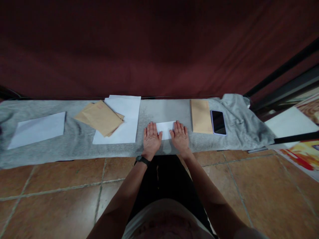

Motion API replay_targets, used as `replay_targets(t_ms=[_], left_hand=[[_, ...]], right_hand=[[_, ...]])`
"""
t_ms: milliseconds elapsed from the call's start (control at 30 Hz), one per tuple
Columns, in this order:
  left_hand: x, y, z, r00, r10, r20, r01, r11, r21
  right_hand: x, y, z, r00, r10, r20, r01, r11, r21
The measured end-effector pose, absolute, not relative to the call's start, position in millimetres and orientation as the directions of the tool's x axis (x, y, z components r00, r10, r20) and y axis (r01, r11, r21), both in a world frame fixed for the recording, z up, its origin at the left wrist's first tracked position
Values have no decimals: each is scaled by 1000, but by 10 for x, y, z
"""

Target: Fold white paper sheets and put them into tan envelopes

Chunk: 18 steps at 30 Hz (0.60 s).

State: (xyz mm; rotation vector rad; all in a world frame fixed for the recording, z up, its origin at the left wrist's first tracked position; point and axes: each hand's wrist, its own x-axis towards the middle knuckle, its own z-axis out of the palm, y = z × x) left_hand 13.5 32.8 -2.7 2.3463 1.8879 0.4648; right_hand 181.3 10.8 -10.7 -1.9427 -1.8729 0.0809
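Note:
A small white sheet of paper (165,129), which looks folded, lies on the grey cloth in front of me. My left hand (151,138) rests flat at its left end, palm down, with the thumb pointing inward. At the right end, my right hand (180,136) lies flat in the same way. Both hands are open, and their fingers cover the paper's two ends. Left of my hands are several brown envelopes (102,117) in a loose pile on larger white sheets (129,127).
Grey cloth (79,146) covers the long, narrow surface. To the right are brown envelopes (201,116) and a phone (219,122); the cloth is bunched beyond them. Another white sheet (40,127) lies far left. A dark red curtain (154,66) hangs behind.

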Motion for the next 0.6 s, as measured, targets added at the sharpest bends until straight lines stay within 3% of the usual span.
replay_targets(t_ms=[400, 600], left_hand=[[1, 269, -43, 184, 954, 236, 926, -249, 285], [96, 85, 45, 380, 901, 211, 857, -428, 286]], right_hand=[[1826, 86, -44, 134, 964, 231, 932, -43, -361], [1826, 84, -49, 136, 959, 249, 932, -39, -360]])
